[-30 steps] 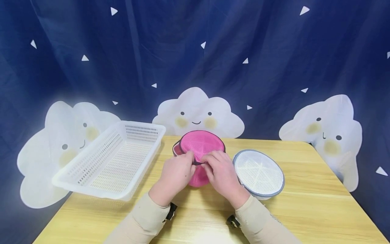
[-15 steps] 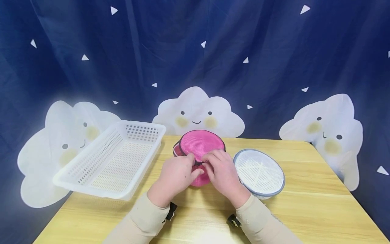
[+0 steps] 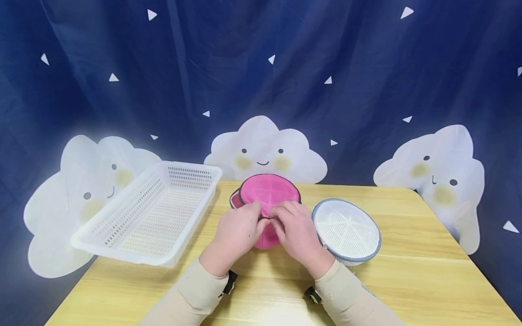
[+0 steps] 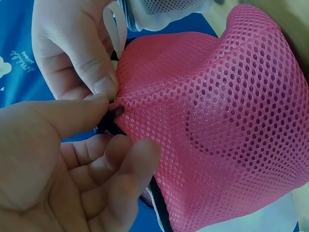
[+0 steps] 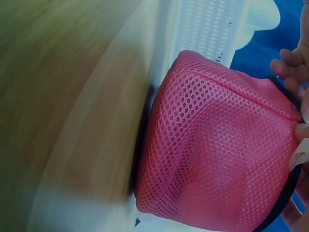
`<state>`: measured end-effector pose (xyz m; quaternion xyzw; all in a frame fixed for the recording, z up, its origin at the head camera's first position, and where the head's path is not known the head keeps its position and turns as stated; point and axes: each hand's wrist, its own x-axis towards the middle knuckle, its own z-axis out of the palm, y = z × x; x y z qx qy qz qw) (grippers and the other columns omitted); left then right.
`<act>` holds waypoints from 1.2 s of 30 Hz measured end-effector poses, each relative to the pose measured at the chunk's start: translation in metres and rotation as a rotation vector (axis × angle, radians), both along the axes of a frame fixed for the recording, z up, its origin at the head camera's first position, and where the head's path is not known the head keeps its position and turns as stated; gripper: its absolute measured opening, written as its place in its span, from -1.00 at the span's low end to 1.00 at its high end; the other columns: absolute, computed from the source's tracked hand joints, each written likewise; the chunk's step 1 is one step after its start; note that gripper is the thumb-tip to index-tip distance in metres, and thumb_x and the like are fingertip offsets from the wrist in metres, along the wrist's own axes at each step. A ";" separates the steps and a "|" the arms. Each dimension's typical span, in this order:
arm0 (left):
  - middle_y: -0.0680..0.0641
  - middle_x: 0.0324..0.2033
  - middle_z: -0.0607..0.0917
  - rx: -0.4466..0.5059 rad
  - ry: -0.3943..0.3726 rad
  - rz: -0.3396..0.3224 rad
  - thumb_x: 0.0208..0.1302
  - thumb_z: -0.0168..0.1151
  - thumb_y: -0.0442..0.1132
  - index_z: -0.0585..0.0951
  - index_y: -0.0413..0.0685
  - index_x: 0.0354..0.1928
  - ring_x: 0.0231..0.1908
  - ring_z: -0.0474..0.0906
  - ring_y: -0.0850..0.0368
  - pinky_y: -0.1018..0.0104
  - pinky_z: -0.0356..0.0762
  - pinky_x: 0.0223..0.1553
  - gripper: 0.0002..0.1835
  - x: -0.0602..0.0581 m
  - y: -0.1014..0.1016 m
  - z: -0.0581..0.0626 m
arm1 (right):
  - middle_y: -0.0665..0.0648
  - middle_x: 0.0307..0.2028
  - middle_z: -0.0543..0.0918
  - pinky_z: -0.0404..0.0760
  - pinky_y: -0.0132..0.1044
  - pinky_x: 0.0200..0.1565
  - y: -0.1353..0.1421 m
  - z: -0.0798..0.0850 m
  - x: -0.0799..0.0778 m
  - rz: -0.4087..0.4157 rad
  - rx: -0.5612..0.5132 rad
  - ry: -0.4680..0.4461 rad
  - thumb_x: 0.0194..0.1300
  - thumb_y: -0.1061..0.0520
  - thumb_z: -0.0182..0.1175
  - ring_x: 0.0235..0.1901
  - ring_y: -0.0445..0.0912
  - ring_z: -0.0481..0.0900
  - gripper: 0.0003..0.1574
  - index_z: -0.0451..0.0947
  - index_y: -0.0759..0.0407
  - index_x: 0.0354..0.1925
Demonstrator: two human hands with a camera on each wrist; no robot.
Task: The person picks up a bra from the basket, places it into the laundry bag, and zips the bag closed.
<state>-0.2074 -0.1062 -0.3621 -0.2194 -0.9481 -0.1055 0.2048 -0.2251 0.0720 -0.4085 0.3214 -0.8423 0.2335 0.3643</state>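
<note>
A pink mesh laundry bag (image 3: 270,189) with a black zippered rim stands on the table between the two hands, its round top facing up. My left hand (image 3: 238,230) pinches the black zipper edge at the bag's near side. Right beside it, the right hand (image 3: 297,232) pinches the same edge, fingertips almost meeting the left ones. A small black zipper pull (image 4: 116,111) lies by the left thumb in the left wrist view. Dark red content shows through a gap at the far left rim. In the right wrist view, a white tag (image 5: 301,153) hangs at the rim.
To the left is a white perforated plastic basket (image 3: 122,257). A white mesh bag (image 3: 346,230) with a grey-blue rim stands close to the right forearm. Beneath everything lies a wood-grain table (image 3: 424,276), with a blue cloud-print curtain (image 3: 350,54) behind it.
The left thumb dropped away from the rim half a second ago and is now back up at it. Bag and right hand have barely moved.
</note>
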 end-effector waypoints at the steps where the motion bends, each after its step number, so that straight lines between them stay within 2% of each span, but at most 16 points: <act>1: 0.11 -0.60 0.49 -0.003 -0.006 -0.006 0.28 0.41 -0.03 0.45 0.03 -0.38 -0.58 0.56 0.09 0.19 0.43 -0.63 -0.68 0.000 0.000 0.000 | -0.02 -0.22 0.65 0.48 -0.11 -0.07 0.000 0.000 0.000 0.000 0.001 -0.002 0.26 0.22 0.35 -0.14 -0.01 0.55 -0.89 0.68 0.08 -0.21; 5: 0.07 -0.61 0.51 -0.006 -0.034 -0.009 0.25 0.44 -0.08 0.43 0.00 -0.36 -0.56 0.61 0.02 0.14 0.47 -0.61 -0.67 0.000 0.001 0.000 | -0.01 -0.24 0.64 0.49 -0.10 -0.07 0.000 0.001 0.000 0.002 -0.008 0.004 0.24 0.22 0.39 -0.14 0.00 0.55 -0.87 0.67 0.09 -0.22; 8: 0.06 -0.63 0.51 0.015 -0.061 -0.004 0.22 0.47 -0.03 0.43 -0.03 -0.30 -0.61 0.59 0.01 0.14 0.46 -0.63 -0.61 0.001 0.003 -0.001 | 0.00 -0.24 0.64 0.50 -0.10 -0.06 0.001 0.002 0.001 0.002 -0.021 0.011 0.22 0.23 0.41 -0.14 0.00 0.56 -0.85 0.66 0.10 -0.23; 12: 0.04 -0.66 0.51 0.026 -0.020 -0.001 0.22 0.48 -0.03 0.42 -0.08 -0.28 -0.64 0.59 -0.01 0.15 0.45 -0.66 -0.59 0.000 0.005 -0.005 | -0.02 -0.23 0.64 0.48 -0.12 -0.06 0.000 0.003 0.002 -0.001 -0.021 -0.002 0.25 0.22 0.39 -0.14 -0.02 0.56 -0.87 0.66 0.09 -0.21; 15: 0.01 -0.66 0.51 0.018 0.032 0.003 0.22 0.45 -0.15 0.42 -0.08 -0.32 -0.62 0.61 -0.04 0.13 0.46 -0.67 -0.66 -0.001 0.004 -0.007 | -0.03 -0.23 0.64 0.47 -0.14 -0.07 -0.001 0.003 0.002 -0.001 -0.019 -0.015 0.27 0.21 0.38 -0.15 -0.03 0.55 -0.88 0.66 0.08 -0.20; 17: 0.01 -0.66 0.51 0.012 0.036 0.003 0.22 0.42 -0.20 0.42 -0.08 -0.33 -0.60 0.62 -0.05 0.12 0.47 -0.67 -0.70 -0.001 0.003 -0.007 | -0.03 -0.23 0.64 0.48 -0.13 -0.06 -0.001 0.003 0.002 0.000 -0.021 -0.014 0.26 0.22 0.39 -0.15 -0.03 0.56 -0.86 0.67 0.08 -0.20; 26: 0.08 -0.61 0.55 -0.037 -0.060 -0.037 0.33 0.38 -0.10 0.49 0.04 -0.38 -0.52 0.63 0.02 0.13 0.48 -0.59 -0.76 -0.001 -0.005 0.002 | -0.02 -0.23 0.65 0.50 -0.12 -0.05 0.003 0.004 0.000 0.015 -0.046 -0.011 0.23 0.24 0.42 -0.12 -0.02 0.56 -0.84 0.66 0.08 -0.21; 31: 0.17 -0.64 0.44 -0.036 -0.073 -0.088 0.39 0.31 -0.08 0.50 0.13 -0.41 -0.59 0.47 0.15 0.22 0.39 -0.58 -0.77 -0.002 -0.010 0.005 | -0.02 -0.24 0.63 0.48 -0.12 -0.11 0.005 0.004 -0.002 0.017 -0.052 0.000 0.20 0.27 0.44 -0.14 -0.02 0.55 -0.80 0.65 0.08 -0.23; 36: 0.18 -0.68 0.39 -0.032 -0.107 -0.096 0.41 0.28 -0.08 0.46 0.18 -0.44 -0.62 0.38 0.18 0.25 0.36 -0.58 -0.74 -0.003 -0.014 0.009 | -0.02 -0.23 0.63 0.48 -0.11 -0.12 0.004 0.004 -0.002 0.022 -0.042 0.000 0.20 0.26 0.45 -0.13 -0.02 0.54 -0.80 0.64 0.07 -0.23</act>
